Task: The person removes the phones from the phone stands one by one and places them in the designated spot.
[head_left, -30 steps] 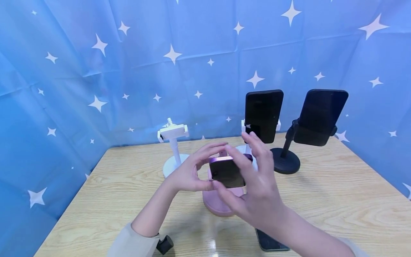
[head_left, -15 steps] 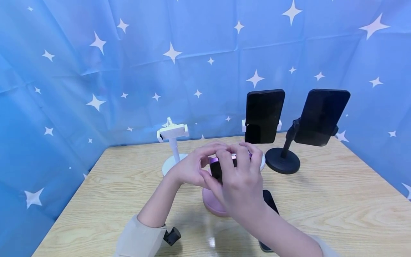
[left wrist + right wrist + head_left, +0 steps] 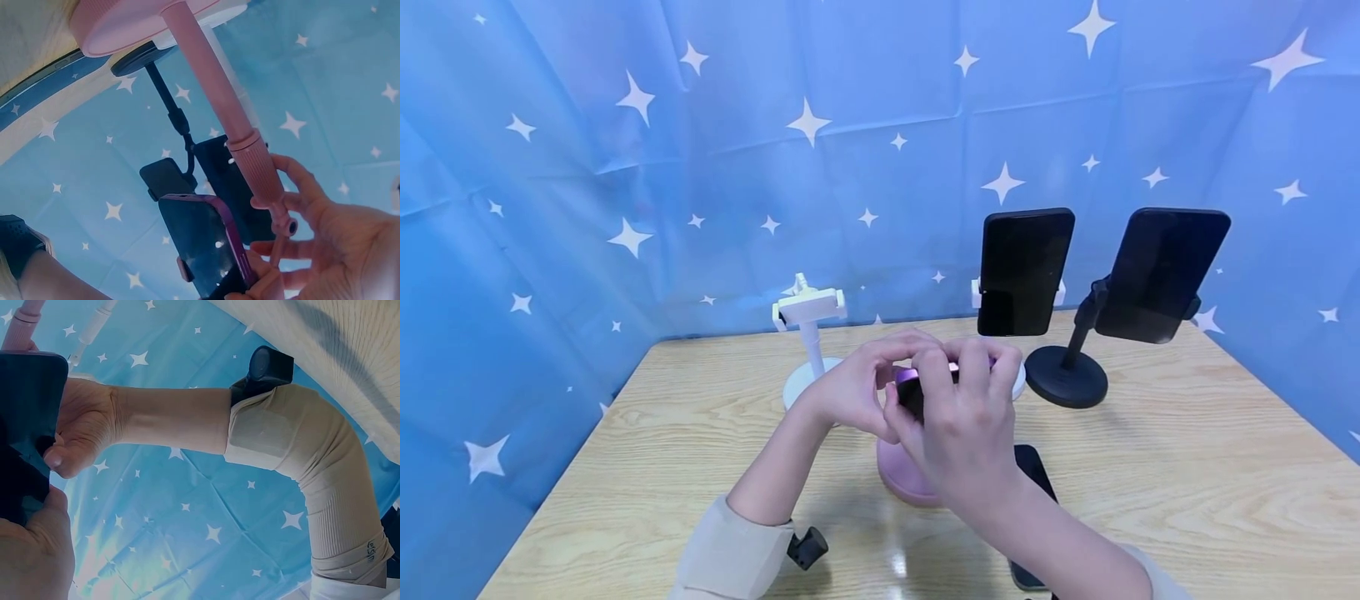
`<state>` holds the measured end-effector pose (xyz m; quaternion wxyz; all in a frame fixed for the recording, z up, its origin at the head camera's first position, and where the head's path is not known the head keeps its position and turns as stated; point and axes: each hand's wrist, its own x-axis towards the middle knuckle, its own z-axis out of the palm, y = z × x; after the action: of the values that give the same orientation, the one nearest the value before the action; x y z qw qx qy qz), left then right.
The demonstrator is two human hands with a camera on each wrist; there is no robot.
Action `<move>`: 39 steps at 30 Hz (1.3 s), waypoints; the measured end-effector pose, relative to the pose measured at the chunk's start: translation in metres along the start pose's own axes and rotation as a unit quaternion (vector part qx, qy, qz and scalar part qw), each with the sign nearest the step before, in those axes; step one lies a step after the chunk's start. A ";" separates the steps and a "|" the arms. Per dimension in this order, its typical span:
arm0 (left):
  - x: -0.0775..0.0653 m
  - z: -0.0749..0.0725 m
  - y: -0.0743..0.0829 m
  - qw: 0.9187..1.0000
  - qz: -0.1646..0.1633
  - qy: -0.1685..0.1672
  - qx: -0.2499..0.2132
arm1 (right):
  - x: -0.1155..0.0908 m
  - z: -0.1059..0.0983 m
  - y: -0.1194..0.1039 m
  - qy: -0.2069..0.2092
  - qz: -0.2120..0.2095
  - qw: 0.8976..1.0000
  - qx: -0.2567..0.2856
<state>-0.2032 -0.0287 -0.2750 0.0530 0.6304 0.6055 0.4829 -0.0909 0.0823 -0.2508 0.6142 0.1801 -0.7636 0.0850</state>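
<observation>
A pink phone stand (image 3: 212, 75) carries a purple-edged phone (image 3: 194, 237) in its clamp; its round pink base (image 3: 904, 473) rests on the table. My left hand (image 3: 859, 385) holds the clamp end of the stand, with fingers around the joint behind the phone in the left wrist view. My right hand (image 3: 972, 417) grips the same phone from the front, fingers curled over its top edge and thumb at the left side. That hand hides most of the screen from the head view. In the right wrist view, the left thumb lies close against the phone's edge.
A white stand (image 3: 810, 308) without a phone stands at the back left. At the back right, one black phone (image 3: 1026, 271) sits in another white stand, and a second is in a black stand (image 3: 1078, 350). A phone (image 3: 1032, 467) lies flat beside my right forearm. Starry blue cloth (image 3: 722, 167) hangs behind.
My right hand has moved from spread fingers at the phone's right side to a grip over its top and front. The left hand stays at the clamp.
</observation>
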 end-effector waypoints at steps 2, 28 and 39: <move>0.000 0.000 0.000 1.000 0.002 -0.001 -0.006 | 0.000 0.000 0.000 -0.003 0.002 1.000 0.006; 0.001 -0.002 0.003 0.999 -0.024 -0.011 -0.041 | 0.002 -0.004 0.003 -0.032 -0.002 0.999 0.034; -0.002 -0.002 0.006 0.997 -0.049 -0.015 -0.056 | 0.001 -0.006 0.007 -0.030 -0.005 0.997 0.074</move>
<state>-0.2000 -0.0327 -0.2708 0.1207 0.6033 0.6066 0.5034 -0.0881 0.0905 -0.2481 0.5764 0.2313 -0.7724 0.1329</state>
